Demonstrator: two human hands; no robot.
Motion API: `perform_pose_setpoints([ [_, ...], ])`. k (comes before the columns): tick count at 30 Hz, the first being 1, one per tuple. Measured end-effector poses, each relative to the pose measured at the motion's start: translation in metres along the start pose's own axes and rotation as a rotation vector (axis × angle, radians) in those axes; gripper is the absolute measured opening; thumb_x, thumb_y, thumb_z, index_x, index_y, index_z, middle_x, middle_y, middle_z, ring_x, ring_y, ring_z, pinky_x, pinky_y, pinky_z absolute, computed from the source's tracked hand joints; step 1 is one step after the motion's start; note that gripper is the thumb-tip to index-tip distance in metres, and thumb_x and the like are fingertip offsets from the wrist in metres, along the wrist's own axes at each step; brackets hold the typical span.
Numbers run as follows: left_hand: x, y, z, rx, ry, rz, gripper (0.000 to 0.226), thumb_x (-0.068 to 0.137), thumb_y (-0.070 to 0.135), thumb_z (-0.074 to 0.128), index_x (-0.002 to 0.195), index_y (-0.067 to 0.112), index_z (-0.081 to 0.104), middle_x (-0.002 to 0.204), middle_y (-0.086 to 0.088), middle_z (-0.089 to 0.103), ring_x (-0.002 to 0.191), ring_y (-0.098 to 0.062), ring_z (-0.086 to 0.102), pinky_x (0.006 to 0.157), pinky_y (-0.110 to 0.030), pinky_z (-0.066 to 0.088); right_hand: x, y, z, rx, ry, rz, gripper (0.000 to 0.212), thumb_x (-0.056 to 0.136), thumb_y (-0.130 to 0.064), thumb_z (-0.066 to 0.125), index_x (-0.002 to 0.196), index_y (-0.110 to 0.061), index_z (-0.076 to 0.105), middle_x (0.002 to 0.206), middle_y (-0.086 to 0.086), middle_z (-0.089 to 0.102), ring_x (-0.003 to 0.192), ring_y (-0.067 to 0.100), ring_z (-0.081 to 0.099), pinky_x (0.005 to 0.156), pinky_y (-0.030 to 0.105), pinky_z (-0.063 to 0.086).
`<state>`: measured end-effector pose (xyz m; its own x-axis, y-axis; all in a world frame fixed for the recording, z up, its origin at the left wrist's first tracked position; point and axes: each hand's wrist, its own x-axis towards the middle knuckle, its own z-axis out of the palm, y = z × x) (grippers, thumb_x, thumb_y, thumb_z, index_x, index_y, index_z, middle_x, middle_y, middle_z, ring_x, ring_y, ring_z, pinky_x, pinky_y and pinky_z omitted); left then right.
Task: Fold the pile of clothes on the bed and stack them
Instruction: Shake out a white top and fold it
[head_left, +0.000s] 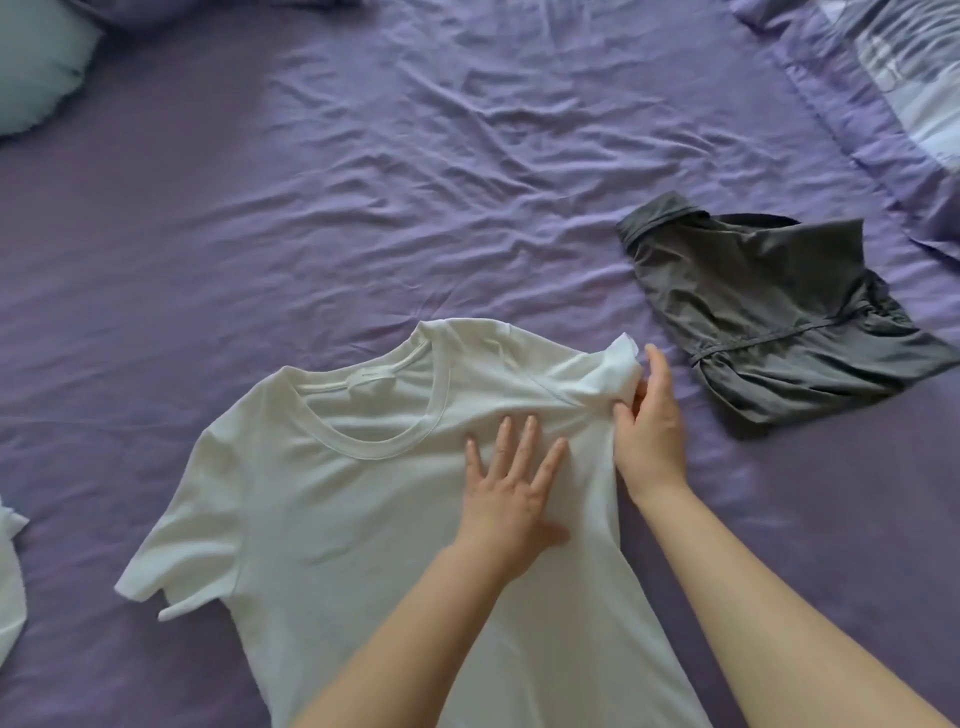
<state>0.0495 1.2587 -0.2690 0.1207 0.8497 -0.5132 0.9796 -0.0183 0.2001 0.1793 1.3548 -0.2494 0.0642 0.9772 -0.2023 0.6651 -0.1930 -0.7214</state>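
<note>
White T-shirt (363, 519): lies face up and spread out on the bed (363, 182) right in front of the person, collar away from them, hem running out of view at the near edge.
Left hand (506, 499): rests flat on the shirt's chest, just right of the collar, fingers (524, 436) straight and spread, pressing the cloth down rather than gripping it.
Right hand (649, 431): at the shirt's right shoulder, thumb and fingers pinching the bunched right sleeve (615, 371), which is lifted and turned in toward the body of the shirt.
Handling: thin, soft, light knit by the look of it; it probably creases and slides over the sheet easily, so one flat palm as an anchor makes sense. The best holds appear to be the shoulder seam and sleeve hem, then the side edge lower down.
Stage: likely the first side fold, not yet laid flat.
White cloth (10, 571): a scrap shows at the left edge; what it is I cannot tell.
Grey garment (769, 322): lies loosely folded farther right, apart from the shirt.
Pillow (36, 57): far left corner.
</note>
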Motion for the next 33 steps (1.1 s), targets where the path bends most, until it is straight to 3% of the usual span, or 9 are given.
perform_pose_setpoints([
  [3, 0.009, -0.001, -0.009, -0.027, 0.051, 0.019, 0.084, 0.085, 0.065, 0.048, 0.152, 0.032, 0.009, 0.161, -0.005, -0.01, 0.146, -0.027, -0.017, 0.111, -0.056, -0.017, 0.0, 0.007, -0.003, -0.092, -0.05, 0.061, 0.072, 0.086, 0.003, 0.048, 0.15, -0.014, 0.018, 0.136, 0.017, 0.051, 0.117, 0.036, 0.051, 0.087, 0.032, 0.037],
  [6, 0.03, -0.007, -0.032, -0.183, 0.308, -0.038, 0.049, 0.094, 0.033, 0.048, 0.141, 0.028, 0.04, 0.158, -0.006, 0.018, 0.147, -0.026, 0.009, 0.116, -0.044, 0.003, -0.003, 0.006, 0.003, -0.131, -0.024, 0.073, 0.07, 0.091, -0.014, 0.053, 0.15, -0.014, 0.016, 0.136, 0.018, 0.051, 0.117, 0.037, 0.052, 0.086, 0.038, 0.042],
  [10, 0.076, -0.029, -0.071, -0.11, 0.337, -0.075, 0.065, 0.089, 0.001, 0.043, 0.148, 0.024, 0.028, 0.159, -0.004, 0.015, 0.146, -0.025, 0.01, 0.114, -0.039, 0.014, 0.005, 0.003, 0.008, -0.138, -0.043, 0.067, 0.074, 0.091, -0.015, 0.055, 0.152, -0.012, 0.012, 0.139, 0.016, 0.048, 0.12, 0.037, 0.051, 0.093, 0.04, 0.04],
  [15, 0.117, -0.043, -0.099, 0.098, 0.308, 0.008, 0.043, 0.09, 0.01, 0.053, 0.132, 0.021, 0.05, 0.129, -0.004, 0.05, 0.126, -0.027, 0.035, 0.101, -0.037, 0.029, 0.012, 0.005, 0.004, -0.251, -0.003, 0.061, 0.071, 0.083, -0.019, 0.066, 0.144, -0.008, 0.031, 0.114, 0.016, 0.062, 0.11, 0.036, 0.052, 0.092, 0.041, 0.035],
  [18, 0.125, -0.045, -0.11, 0.13, 0.403, -0.035, 0.022, 0.086, 0.011, 0.058, 0.104, 0.022, 0.064, 0.109, -0.001, 0.055, 0.112, -0.026, 0.041, 0.089, -0.035, 0.03, 0.009, 0.01, 0.003, -0.128, -0.028, 0.039, 0.059, 0.082, -0.003, 0.063, 0.137, -0.005, 0.043, 0.119, 0.017, 0.059, 0.109, 0.036, 0.051, 0.087, 0.032, 0.034],
  [21, 0.122, -0.041, -0.11, 0.045, 0.402, -0.124, 0.022, 0.086, 0.011, 0.057, 0.105, 0.022, 0.061, 0.109, -0.003, 0.054, 0.106, -0.027, 0.047, 0.082, -0.034, 0.03, 0.009, 0.013, 0.006, -0.134, -0.074, 0.059, 0.068, 0.084, -0.003, 0.061, 0.145, -0.005, 0.031, 0.134, 0.018, 0.048, 0.122, 0.034, 0.045, 0.093, 0.029, 0.032],
  [25, 0.099, -0.021, -0.094, -0.63, 0.365, -0.256, 0.024, 0.094, 0.018, 0.05, 0.118, 0.016, 0.051, 0.115, -0.004, 0.058, 0.099, -0.028, 0.058, 0.079, -0.036, 0.043, 0.018, 0.009, 0.003, -0.08, -0.104, 0.128, 0.081, 0.083, -0.01, 0.065, 0.15, -0.01, 0.02, 0.136, 0.012, 0.052, 0.123, 0.03, 0.049, 0.095, 0.032, 0.037],
  [29, 0.078, -0.002, -0.09, -1.538, 0.116, -0.359, 0.023, 0.096, 0.043, 0.05, 0.101, 0.021, 0.057, 0.096, 0.0, 0.058, 0.085, -0.017, 0.058, 0.076, -0.034, 0.049, 0.017, -0.001, -0.003, 0.01, -0.148, 0.028, 0.073, 0.085, -0.001, 0.059, 0.148, -0.021, 0.028, 0.115, -0.003, 0.055, 0.116, 0.026, 0.05, 0.086, 0.021, 0.035],
  [33, 0.07, -0.015, -0.095, -1.988, -0.012, -0.411, 0.047, 0.092, 0.06, 0.043, 0.116, 0.022, 0.055, 0.11, 0.001, 0.058, 0.094, -0.017, 0.062, 0.076, -0.038, 0.056, 0.002, -0.017, -0.002, 0.018, -0.268, -0.12, 0.074, 0.087, -0.007, 0.061, 0.148, -0.03, 0.025, 0.115, -0.006, 0.054, 0.112, 0.018, 0.05, 0.086, 0.017, 0.035],
])
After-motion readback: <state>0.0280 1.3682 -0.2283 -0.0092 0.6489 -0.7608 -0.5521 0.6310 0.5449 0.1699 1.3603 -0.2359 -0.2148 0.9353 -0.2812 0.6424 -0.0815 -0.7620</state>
